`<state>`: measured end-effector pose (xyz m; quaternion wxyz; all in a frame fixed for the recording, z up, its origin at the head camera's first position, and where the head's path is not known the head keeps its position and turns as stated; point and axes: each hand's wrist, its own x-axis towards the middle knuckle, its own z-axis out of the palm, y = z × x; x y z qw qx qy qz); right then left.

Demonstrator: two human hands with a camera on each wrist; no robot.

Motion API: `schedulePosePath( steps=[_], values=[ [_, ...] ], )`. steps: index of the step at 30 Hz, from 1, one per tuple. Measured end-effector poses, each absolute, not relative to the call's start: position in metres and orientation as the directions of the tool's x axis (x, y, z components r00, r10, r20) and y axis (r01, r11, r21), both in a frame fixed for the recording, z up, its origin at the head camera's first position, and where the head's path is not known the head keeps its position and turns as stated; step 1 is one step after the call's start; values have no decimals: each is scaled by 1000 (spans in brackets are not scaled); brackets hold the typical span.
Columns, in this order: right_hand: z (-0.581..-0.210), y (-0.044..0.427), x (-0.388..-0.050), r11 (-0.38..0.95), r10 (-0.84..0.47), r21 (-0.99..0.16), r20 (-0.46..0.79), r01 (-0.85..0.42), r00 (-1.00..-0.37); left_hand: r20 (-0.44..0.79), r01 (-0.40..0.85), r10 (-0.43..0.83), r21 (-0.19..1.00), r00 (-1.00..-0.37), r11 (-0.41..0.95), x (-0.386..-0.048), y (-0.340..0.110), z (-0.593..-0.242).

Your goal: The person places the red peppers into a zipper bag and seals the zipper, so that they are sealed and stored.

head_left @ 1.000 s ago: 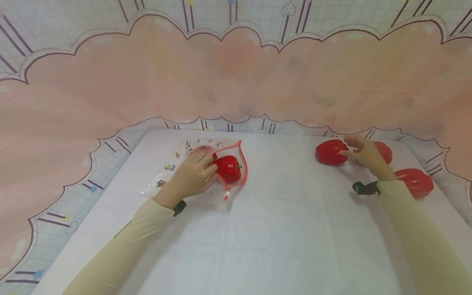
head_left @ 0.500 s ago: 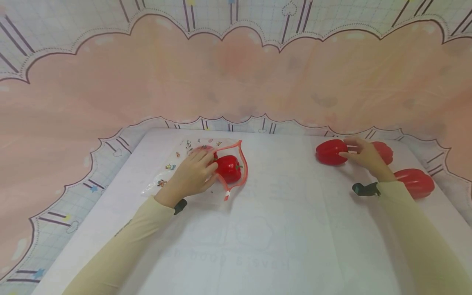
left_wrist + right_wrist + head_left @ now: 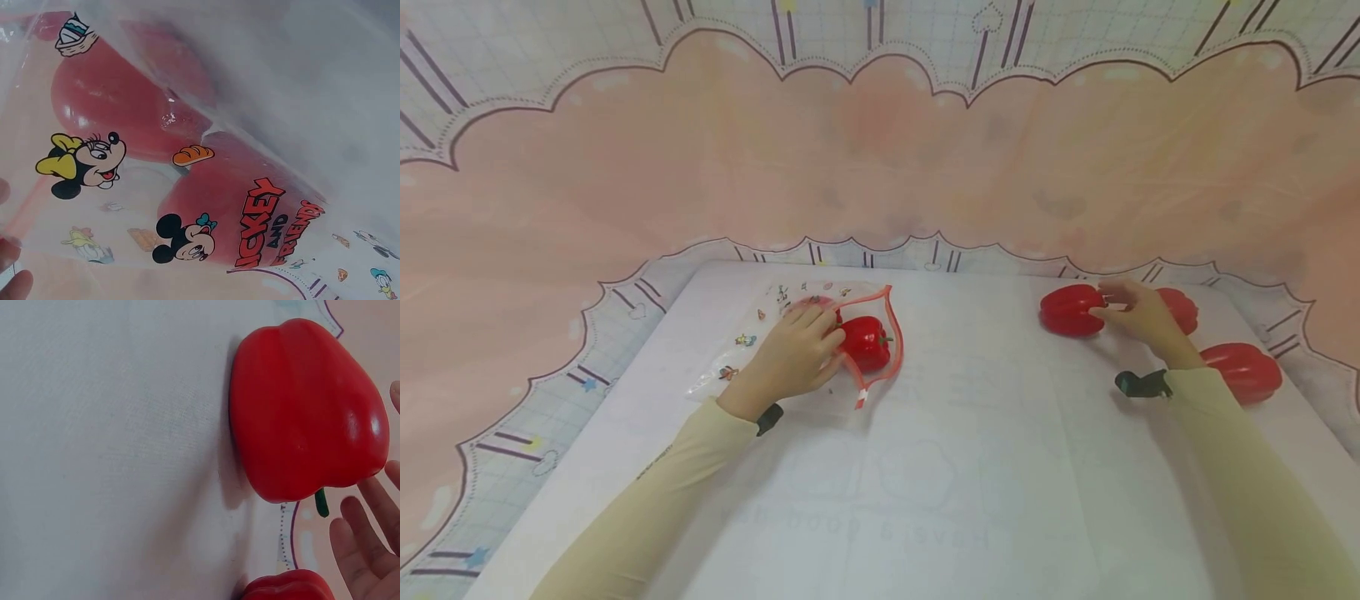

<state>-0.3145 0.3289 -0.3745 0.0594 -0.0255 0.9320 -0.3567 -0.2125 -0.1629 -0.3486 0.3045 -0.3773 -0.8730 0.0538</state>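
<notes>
A clear zip bag [image 3: 767, 346] with cartoon prints and an orange-red edge lies at left, its mouth gaping to the right. Inside it a red bell pepper [image 3: 865, 343] sits at the mouth; the left wrist view shows another red pepper [image 3: 212, 212] beyond it through the plastic. My left hand [image 3: 790, 358] pinches the bag's top edge, partly covering the contents. At right, my right hand [image 3: 1138, 317] is beside the stem end of a loose bell pepper [image 3: 1071, 310]; in the right wrist view its fingers [image 3: 359, 544] are loosely bent near the stem, not wrapped round it.
Behind the right hand lies another red pepper [image 3: 1180, 310], partly hidden. One more pepper [image 3: 1240, 372] lies by the right forearm. The white tabletop [image 3: 925, 492] carries faint mirrored lettering. A patterned pink curtain [image 3: 880, 167] closes off the back.
Very little differs. The loose pepper at my right hand has shifted slightly left, and the left hand keeps its place at the bag's mouth.
</notes>
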Motion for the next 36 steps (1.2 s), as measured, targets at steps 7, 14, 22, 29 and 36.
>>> schedulePosePath(
  steps=[7, 14, 22, 29, 36],
  values=[
    [-375, 331, -318, 751, -85, -660, -102, 4, -991, 492, 636, 697, -319, -522, 702, -214, -162, -350],
    [-380, 329, -321, 722, -118, -692, -116, -5, -986, 492, 647, 708, -326, -507, 690, -217, -161, -352],
    [-382, 327, -317, 733, -100, -681, -117, 7, -988, 471, 654, 718, -327, -512, 682, -218, -161, -351],
    [-381, 325, -314, 728, -87, -685, -138, 31, -987, 460, 657, 721, -324, -519, 680, -218, -161, -349],
    [-386, 327, -308, 730, -78, -681, -158, 51, -984, 463, 663, 719, -314, -519, 680, -219, -163, -351]
  ],
)
